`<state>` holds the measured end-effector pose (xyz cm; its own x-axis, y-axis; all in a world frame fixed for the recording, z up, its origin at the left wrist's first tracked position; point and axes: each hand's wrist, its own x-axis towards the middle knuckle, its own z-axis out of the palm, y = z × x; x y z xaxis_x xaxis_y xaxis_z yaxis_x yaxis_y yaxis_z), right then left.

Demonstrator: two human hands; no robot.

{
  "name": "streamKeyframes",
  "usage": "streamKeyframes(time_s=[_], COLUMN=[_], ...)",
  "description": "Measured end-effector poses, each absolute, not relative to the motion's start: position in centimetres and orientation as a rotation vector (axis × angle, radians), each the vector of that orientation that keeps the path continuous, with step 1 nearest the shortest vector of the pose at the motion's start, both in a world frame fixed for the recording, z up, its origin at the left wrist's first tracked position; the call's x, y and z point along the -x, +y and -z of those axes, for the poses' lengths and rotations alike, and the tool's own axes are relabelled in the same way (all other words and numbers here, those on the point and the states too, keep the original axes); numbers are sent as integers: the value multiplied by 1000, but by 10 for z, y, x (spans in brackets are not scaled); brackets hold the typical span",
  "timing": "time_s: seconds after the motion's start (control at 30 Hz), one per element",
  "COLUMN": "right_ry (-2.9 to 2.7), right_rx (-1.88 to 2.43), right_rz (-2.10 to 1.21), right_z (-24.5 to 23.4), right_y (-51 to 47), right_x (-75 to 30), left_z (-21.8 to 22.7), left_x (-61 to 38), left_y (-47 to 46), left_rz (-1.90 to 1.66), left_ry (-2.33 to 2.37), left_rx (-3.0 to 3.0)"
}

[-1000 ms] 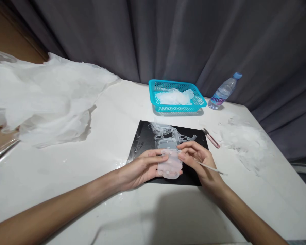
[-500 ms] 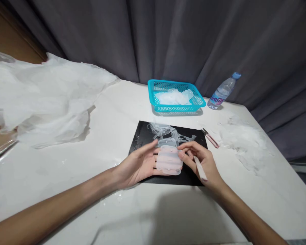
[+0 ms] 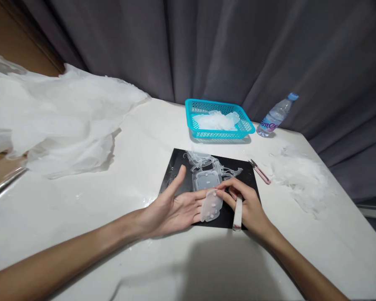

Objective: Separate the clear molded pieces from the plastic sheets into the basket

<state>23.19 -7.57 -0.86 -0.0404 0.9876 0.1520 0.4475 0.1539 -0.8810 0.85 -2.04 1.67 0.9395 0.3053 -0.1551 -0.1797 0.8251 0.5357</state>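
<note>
My left hand (image 3: 178, 209) lies palm up with the thumb raised and the fingers stretched out. A translucent, milky silicone-like piece (image 3: 212, 205) with small raised knobs rests tilted against its fingertips. The thumb and index finger of my right hand (image 3: 246, 200) pinch the upper right edge of that piece. Tucked in the same hand is a white-handled tool (image 3: 237, 213), whose working end is hidden. Beyond the fingers, another clear rounded-square piece (image 3: 207, 179) lies on a black mat (image 3: 172, 167), with thin clear trimmings (image 3: 200, 159) behind it.
A turquoise basket (image 3: 219, 134) holding several milky pieces stands at the back, beside a water bottle (image 3: 277, 115). Pink-handled thread snips (image 3: 260, 172) lie right of the mat, near a heap of clear scraps (image 3: 303, 175). White plastic sheeting (image 3: 72, 121) covers the table's left.
The milky piece has been turned from lying flat across my left fingers to a tilted position showing its knobs. My left hand has opened wider, its thumb lifting away.
</note>
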Motion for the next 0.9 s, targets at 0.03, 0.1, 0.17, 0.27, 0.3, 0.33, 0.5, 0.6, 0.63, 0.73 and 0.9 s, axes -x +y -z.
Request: streamKeyframes(time_s=[0.03,0.1,0.17,0.27,0.3,0.33,0.5,0.6,0.63,0.73,0.9], right_ry=[-1615,-1615,-1621,-1616,-1606,-1594,-1549,-1533,-1535,-1564,-1638], right_rx=[1414,1417,1412,1385,1375,1363,1341,1488,1505,1476,1378], right_rz=[-833,-829,-830,-802,-767,-712,-310,-143,-111,-164,-763], right_z=[9,9,9,6,3,-1,-36,-49,-50,-40,-14], right_y=[-76,-77,-79,-74,-66,-55,49,102,109,92,6], right_x=[-231,-231,-232,-239,-243,-249,-280,-290,-291,-286,-264], left_z=[-17,-16,-14,-12,-11,-10,-1,6,7,7,1], left_x=[-9,-9,-7,-2,1,4,17,20,21,23,24], left_y=[-21,-20,-17,-9,-6,-3,-1,-1,0,7,17], left_rz=[-262,-260,-255,-335,-379,-420,-386,-329,-317,-304,-304], left_ry=[241,246,287,476,564,643,658,542,525,500,479], left_rx=[-551,-585,-663,-1019,-1211,-1418,-2222,-2511,-2571,-2669,-2782])
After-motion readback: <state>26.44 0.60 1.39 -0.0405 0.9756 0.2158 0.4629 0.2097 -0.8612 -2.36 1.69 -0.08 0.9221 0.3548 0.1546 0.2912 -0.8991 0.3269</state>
